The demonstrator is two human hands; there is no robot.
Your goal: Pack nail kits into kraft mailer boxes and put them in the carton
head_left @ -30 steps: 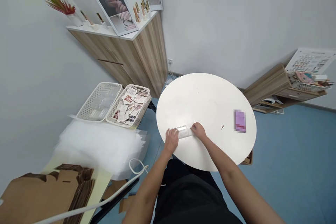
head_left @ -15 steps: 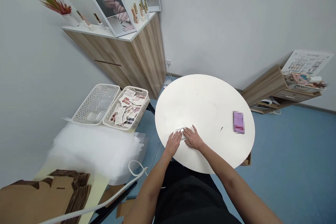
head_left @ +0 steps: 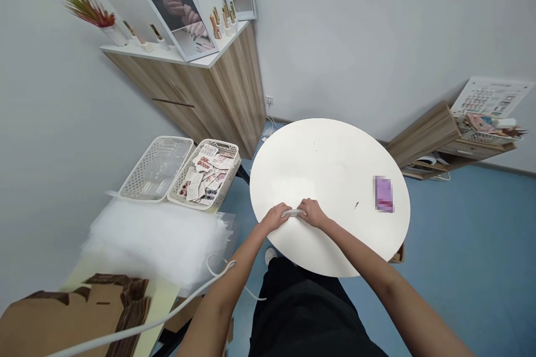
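Between my two hands is a small, flat, whitish, slightly see-through case (head_left: pixel 294 213), held on edge at its ends above the round white table (head_left: pixel 335 150). It is too small to tell what is inside. My left hand (head_left: pixel 276 217) is closed on its left end, and my right hand (head_left: pixel 313 213) pinches the right end with bent fingers. Far to the right on the same tabletop lies a purple, pixelated rectangular item (head_left: pixel 384 194), apart from both hands.
Left of the table stand a white basket of clear plastic cases (head_left: pixel 125 181) and another of printed nail cards (head_left: pixel 228 187). White translucent sheets (head_left: pixel 154 240) and folded cardboard boxes (head_left: pixel 62 318) lie nearer. A white cable (head_left: pixel 167 321) crosses beside my left arm.
My hands have gone from lying flat over the case to gripping it by its ends. The case has tipped up on edge, and the fingers are now bent.
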